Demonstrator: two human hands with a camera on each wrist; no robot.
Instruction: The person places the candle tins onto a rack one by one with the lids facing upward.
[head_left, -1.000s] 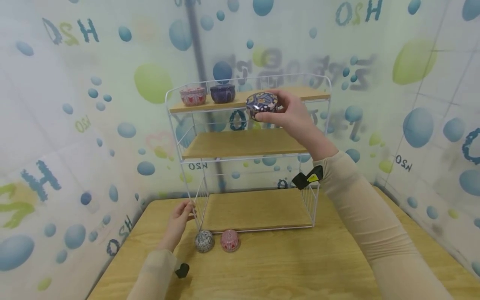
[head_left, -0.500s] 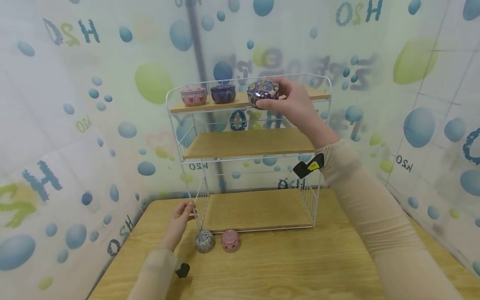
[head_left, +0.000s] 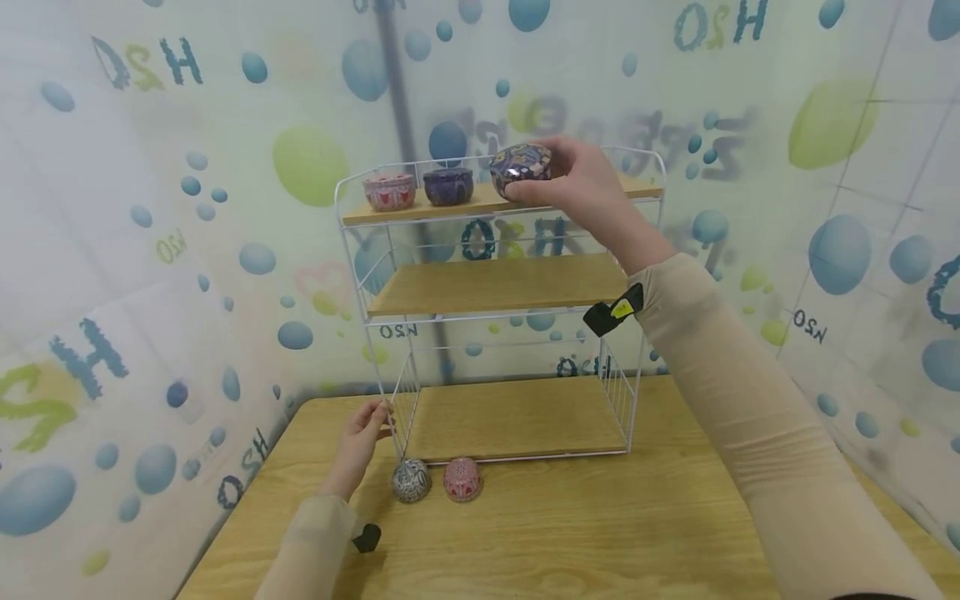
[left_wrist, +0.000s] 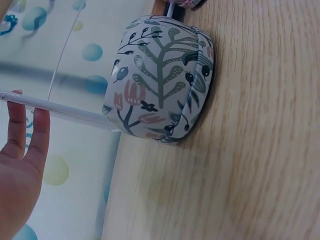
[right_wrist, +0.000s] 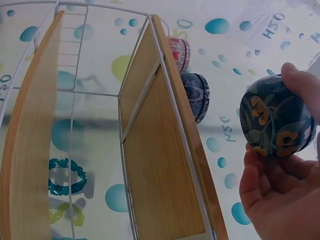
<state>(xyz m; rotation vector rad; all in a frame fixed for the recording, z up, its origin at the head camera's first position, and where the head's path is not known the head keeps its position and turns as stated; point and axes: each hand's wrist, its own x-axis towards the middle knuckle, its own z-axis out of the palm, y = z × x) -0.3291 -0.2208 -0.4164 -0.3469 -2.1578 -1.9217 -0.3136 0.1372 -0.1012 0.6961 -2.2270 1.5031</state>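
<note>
- The right hand pinches a floral tin between thumb and fingers, near the front edge of the top shelf; the right wrist view shows air between tin and board.
- The board continues past the hand to the shelf's right end; a gap parts the held tin from the dark blue tin.
- The left hand has its fingers at the left front post of the white wire rack; whether they close round it, one cannot tell.
- The floral tin is rounded and glossy, dark blue with orange-yellow flowers and pale leaves.
- A red-and-pink tin sits by the shelf's left end.
- On the worktop, before the rack's bottom front edge, are a grey-and-white tin, near the left corner, and a pink tin.
</note>
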